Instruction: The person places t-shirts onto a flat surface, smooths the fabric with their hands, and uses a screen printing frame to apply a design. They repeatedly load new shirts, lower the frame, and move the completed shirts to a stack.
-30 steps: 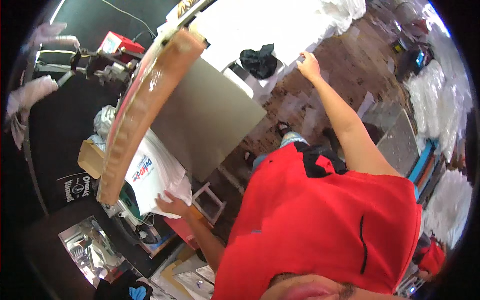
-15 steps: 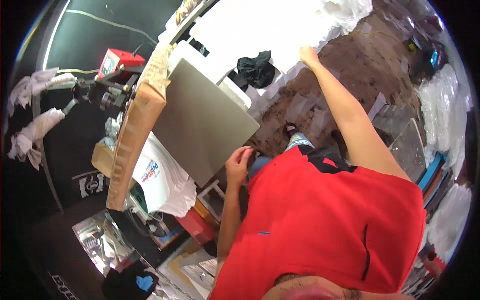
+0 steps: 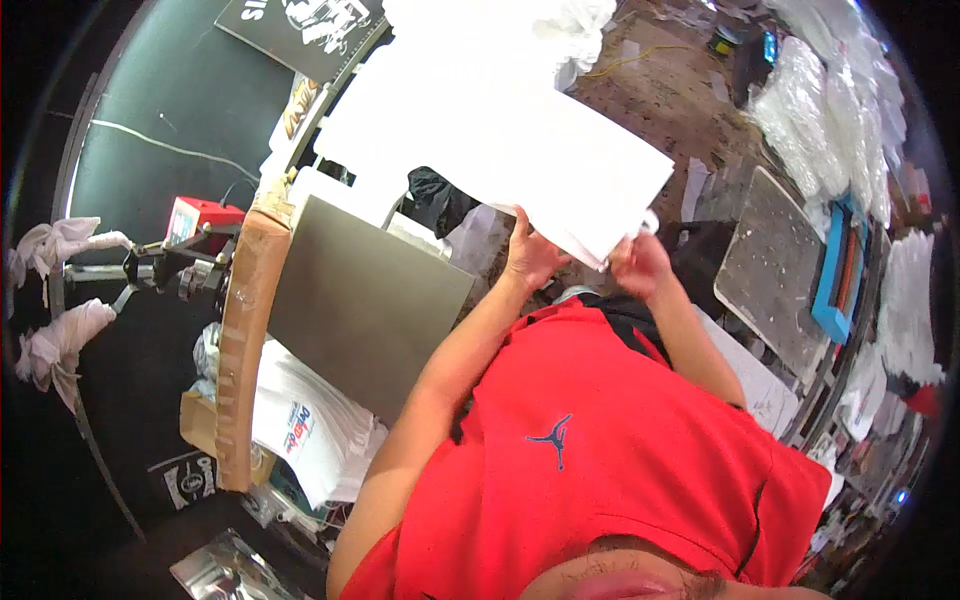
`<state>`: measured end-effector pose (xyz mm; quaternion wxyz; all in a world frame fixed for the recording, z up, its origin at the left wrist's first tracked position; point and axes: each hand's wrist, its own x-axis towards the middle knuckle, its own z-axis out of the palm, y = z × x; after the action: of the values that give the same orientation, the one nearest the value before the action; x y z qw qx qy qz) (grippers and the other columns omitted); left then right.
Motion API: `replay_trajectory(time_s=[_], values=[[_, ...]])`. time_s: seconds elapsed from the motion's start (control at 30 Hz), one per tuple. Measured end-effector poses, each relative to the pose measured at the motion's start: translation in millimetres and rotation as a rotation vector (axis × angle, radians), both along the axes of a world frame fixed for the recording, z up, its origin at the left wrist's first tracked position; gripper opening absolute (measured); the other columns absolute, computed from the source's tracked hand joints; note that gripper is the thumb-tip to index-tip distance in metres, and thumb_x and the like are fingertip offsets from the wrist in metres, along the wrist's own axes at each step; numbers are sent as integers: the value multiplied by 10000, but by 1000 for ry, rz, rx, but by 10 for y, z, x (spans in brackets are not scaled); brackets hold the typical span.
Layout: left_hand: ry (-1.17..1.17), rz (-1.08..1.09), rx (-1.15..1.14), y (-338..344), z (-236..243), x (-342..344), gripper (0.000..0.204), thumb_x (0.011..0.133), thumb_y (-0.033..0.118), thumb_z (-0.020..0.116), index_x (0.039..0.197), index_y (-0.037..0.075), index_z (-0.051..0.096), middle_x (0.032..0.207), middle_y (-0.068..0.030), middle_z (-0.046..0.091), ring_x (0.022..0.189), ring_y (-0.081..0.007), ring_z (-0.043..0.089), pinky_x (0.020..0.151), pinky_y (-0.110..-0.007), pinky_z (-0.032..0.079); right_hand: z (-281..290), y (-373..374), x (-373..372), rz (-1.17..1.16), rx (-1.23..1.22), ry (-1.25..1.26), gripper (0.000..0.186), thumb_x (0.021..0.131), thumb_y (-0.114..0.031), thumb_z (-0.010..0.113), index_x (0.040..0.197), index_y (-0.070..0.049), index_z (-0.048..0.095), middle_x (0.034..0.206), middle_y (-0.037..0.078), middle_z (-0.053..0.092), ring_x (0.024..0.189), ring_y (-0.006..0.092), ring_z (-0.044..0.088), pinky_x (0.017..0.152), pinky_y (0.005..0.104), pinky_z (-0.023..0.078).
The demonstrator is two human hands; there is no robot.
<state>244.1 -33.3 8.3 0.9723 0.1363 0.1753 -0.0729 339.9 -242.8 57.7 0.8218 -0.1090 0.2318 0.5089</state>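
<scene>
A white cloth, overexposed so its details are lost, reaches toward me from the white heap at the top. My right hand pinches its near corner, where a small fold sticks out beside the fingers. Just left of that corner, my left hand has its thumb and fingers apart, close to the cloth's lower edge. Whether the left fingertips touch the cloth, I cannot tell. A flat grey board lies to the left of my left hand. Black fabric shows beyond it, partly under the white cloth.
A long taped cardboard-covered bar runs along the grey board's left side. Further left are a red box and wrapped clamp arms. Below lies a printed white shirt pile. Right stand a stained board, a blue frame and plastic-wrapped bundles.
My right hand has come back from the far white heap, drawing the white cloth toward me. My left hand has risen to meet it, and the view has turned rightward.
</scene>
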Motion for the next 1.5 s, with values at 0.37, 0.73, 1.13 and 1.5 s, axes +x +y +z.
replay_trajectory(time_s=[0.37, 0.73, 1.13, 1.5], values=[[-12, 439, 765, 575, 809, -722, 205, 981, 131, 658, 1152, 20, 678, 1044, -49, 721, 907, -104, 667, 806, -270, 531, -319, -679, 163, 1071, -807, -1029, 380, 966, -312, 587, 1167, -8, 696, 942, 142, 746, 794, 212, 711, 713, 320, 570], [690, 879, 933, 832, 719, -3251, 502, 933, 461, 693, 1063, -24, 699, 902, -63, 707, 801, -172, 648, 736, -326, 502, -156, 1560, -975, 1157, -181, -993, 519, 950, -398, 692, 1319, -48, 591, 1181, 72, 679, 1006, 152, 638, 853, 317, 516], [985, 939, 982, 204, -19, -4305, 355, 903, 310, 746, 1033, -14, 680, 874, -33, 683, 775, -146, 632, 725, -328, 499, -396, 1908, -1429, 1565, -425, -1754, 461, 920, -406, 708, 1133, 3, 698, 924, 45, 700, 788, 129, 614, 691, 291, 488], [1376, 650, 1473, 798, -48, -4323, 387, 763, 398, 840, 779, 29, 726, 657, -87, 672, 597, -192, 622, 603, -368, 484, -133, 2728, -1491, 1093, -651, -2374, 357, 780, -343, 788, 911, -12, 767, 835, 185, 737, 784, 312, 729, 731, 390, 550]])
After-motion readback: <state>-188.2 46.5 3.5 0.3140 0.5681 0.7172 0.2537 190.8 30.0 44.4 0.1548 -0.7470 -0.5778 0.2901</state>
